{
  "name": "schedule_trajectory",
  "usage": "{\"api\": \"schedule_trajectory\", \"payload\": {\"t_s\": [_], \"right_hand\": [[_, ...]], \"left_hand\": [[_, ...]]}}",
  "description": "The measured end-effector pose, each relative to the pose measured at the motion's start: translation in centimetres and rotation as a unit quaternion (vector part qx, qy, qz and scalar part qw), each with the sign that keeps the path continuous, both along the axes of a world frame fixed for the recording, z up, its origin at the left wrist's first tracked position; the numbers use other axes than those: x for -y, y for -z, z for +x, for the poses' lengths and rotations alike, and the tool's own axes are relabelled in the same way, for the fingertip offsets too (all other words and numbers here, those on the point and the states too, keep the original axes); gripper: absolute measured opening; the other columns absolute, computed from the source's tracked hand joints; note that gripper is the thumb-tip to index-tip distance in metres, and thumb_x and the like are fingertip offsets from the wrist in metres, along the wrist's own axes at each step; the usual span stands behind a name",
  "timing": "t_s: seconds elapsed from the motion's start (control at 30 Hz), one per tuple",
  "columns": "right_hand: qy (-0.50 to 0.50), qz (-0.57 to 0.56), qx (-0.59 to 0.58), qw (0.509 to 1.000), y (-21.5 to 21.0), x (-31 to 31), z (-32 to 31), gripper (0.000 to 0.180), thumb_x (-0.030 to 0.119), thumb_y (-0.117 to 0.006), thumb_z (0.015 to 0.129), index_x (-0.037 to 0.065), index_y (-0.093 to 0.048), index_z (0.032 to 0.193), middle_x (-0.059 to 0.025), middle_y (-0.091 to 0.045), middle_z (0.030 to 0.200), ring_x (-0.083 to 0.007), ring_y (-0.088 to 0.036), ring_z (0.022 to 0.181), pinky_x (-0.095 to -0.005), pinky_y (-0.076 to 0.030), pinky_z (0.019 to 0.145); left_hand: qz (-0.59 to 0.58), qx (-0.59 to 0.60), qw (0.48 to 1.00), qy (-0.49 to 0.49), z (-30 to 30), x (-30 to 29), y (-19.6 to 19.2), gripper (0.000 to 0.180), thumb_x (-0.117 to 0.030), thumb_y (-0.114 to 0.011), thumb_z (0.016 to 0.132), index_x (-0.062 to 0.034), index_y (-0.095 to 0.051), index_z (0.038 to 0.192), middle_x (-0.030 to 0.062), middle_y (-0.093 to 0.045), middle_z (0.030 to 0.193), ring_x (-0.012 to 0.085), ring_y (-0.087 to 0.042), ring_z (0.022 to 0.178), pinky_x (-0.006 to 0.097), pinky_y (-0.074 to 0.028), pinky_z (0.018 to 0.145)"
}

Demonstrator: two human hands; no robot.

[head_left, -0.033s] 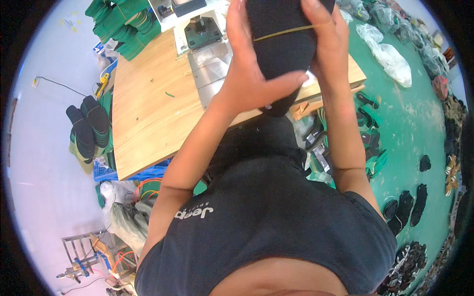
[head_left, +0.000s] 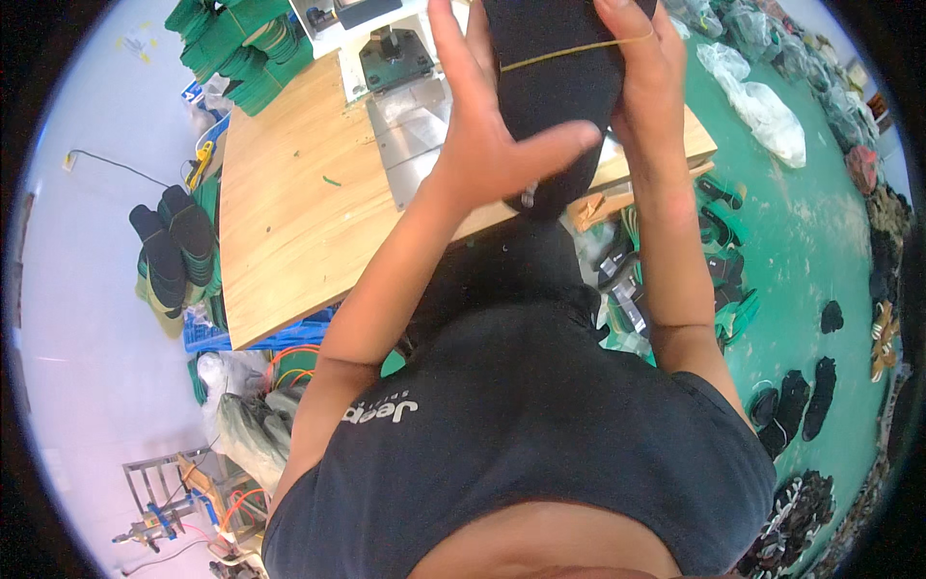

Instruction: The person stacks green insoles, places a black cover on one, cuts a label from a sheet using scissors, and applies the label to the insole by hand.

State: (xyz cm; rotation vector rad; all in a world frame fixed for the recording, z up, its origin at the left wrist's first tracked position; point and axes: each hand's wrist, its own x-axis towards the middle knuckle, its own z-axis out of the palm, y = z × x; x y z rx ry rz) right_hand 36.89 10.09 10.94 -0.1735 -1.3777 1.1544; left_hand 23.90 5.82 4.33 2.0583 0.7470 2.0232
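Note:
A thick bundle of black insoles (head_left: 555, 106) is held up between my two hands over the table's near edge. A thin yellow rubber band (head_left: 569, 52) runs across the bundle and reaches my right hand (head_left: 651, 82). That hand is closed around the right side, its thumb on the top face by the band. My left hand (head_left: 487, 145) is against the left side, its fingers along that edge and its thumb stretched across the lower part. The upper end of the bundle and some fingertips pass out of view at the top.
A wooden table (head_left: 289, 222) bears a machine with a metal plate (head_left: 410, 130). Green insole stacks (head_left: 246, 53) stand at the far left, black insoles (head_left: 174, 246) beside the table. Plastic bags (head_left: 757, 106) and black pieces (head_left: 805, 400) lie on the green floor to the right.
The bundle has moved slightly up and to the right in view. My left thumb has risen a little, and the left fingers have shifted slightly leftward.

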Motion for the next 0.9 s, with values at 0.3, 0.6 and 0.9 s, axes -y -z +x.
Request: {"api": "schedule_trajectory", "payload": {"t_s": [0.3,0.6,0.9], "right_hand": [[0.166,0.221,-0.019,0.961,2.0,-4.6,0.1,0.029,0.021,-0.05,0.095,-0.003,-0.057,0.111,-0.0155,-0.06,0.101,-0.0269,-0.055,0.095,-0.0327,-0.043,0.085],[0.042,-0.032,0.077,0.996,9.9,-4.4,2.8,0.065,0.027,-0.07,0.08,0.001,-0.038,0.13,-0.0177,-0.045,0.13,-0.0251,-0.051,0.112,-0.0349,-0.042,0.093],[0.045,-0.048,-0.046,0.997,4.7,-7.7,3.8,0.065,0.026,-0.072,0.077,-0.004,-0.043,0.127,-0.0131,-0.057,0.112,-0.0186,-0.056,0.104,-0.031,-0.044,0.091]], "left_hand": [[-0.205,0.265,0.932,0.137,0.6,-2.0,2.6,0.077,-0.007,-0.067,0.075,0.0034,-0.023,0.138,0.0145,-0.059,0.109,0.021,-0.06,0.099,0.033,-0.044,0.095],[-0.306,0.154,0.932,0.118,-2.0,-2.1,0.6,0.064,-0.026,-0.062,0.077,0.0044,-0.043,0.129,0.0187,-0.057,0.119,0.0281,-0.06,0.105,0.039,-0.047,0.093],[-0.383,0.04,0.919,0.083,4.0,-5.3,-2.1,0.074,-0.028,-0.072,0.075,-0.0004,-0.039,0.135,0.0174,-0.049,0.129,0.0267,-0.05,0.114,0.038,-0.039,0.099]]}}
